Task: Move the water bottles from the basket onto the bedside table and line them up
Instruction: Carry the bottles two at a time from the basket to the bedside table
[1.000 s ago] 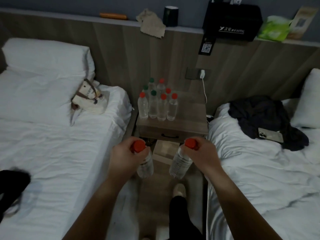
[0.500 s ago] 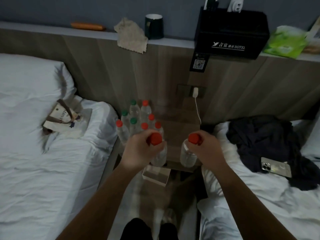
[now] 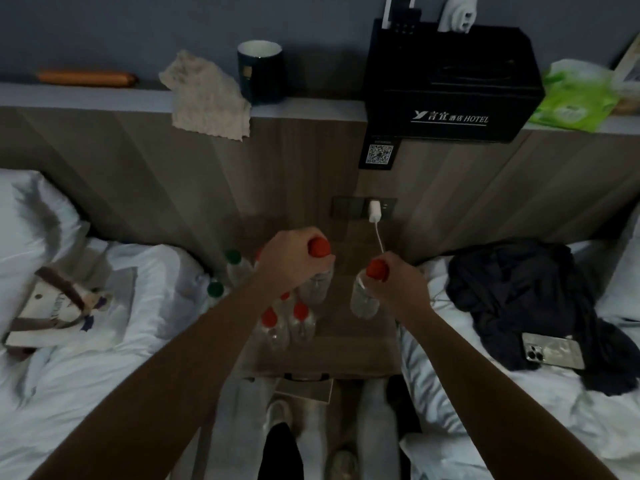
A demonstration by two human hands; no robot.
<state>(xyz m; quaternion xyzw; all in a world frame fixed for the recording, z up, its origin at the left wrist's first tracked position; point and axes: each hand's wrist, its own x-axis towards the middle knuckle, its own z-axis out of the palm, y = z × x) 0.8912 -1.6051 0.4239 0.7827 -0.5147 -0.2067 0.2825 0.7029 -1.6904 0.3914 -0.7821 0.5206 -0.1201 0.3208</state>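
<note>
Red cap on the left bottle (image 3: 317,287), neck wrapped by the curled fingers of the left hand (image 3: 291,263), held upright over the back half of the wooden counter (image 3: 360,344), just beside the bottles already standing there. Red cap too on the right bottle (image 3: 363,301), neck pinched from above in the curled right hand (image 3: 398,285), body hanging toward the middle of the counter, apart from the group and a little nearer the right bed (image 3: 519,427). Contact between either base and the wood: impossible to tell (steep view from above, dim light). Along the counter's left side, a tight cluster: two red-capped bottles (image 3: 300,322) at the front, touching side by side, and two green-capped bottles (image 3: 233,259) farther back by the left bed (image 3: 86,375), with more partly hidden under the left forearm. On the left bed, a cream tote bag (image 3: 52,306) with brown straps, lying flat. On the right bed, a heap of dark clothing (image 3: 512,289) with a phone (image 3: 552,351) resting on its lower edge. On the wall panel behind the counter, a white charger (image 3: 375,210) plugged in, cable trailing down. Up on the ledge (image 3: 311,107) above: dark mug (image 3: 259,72), crumpled cloth (image 3: 207,98) drooping over the edge, black box (image 3: 450,81) with hotel lettering, green packet (image 3: 571,98).
</note>
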